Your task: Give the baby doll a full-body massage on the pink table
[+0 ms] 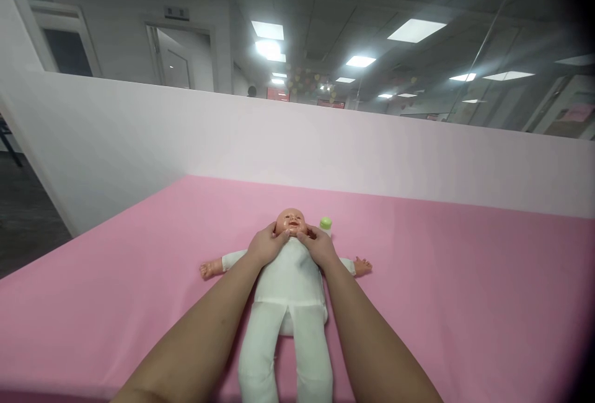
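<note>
A baby doll (288, 294) in a white one-piece suit lies on its back on the pink surface (465, 291), arms spread, head pointing away from me. My left hand (266, 247) rests on its left shoulder side, fingers reaching the neck under the chin. My right hand (318, 248) does the same on the other side. Both thumbs meet at the collar just below the doll's face (290, 222). Whether the fingers pinch the collar fabric is unclear.
A small bottle with a green cap (326, 224) stands just right of the doll's head. A white partition wall (325, 142) runs behind the pink surface. The surface's left edge (69, 242) drops to a dark floor.
</note>
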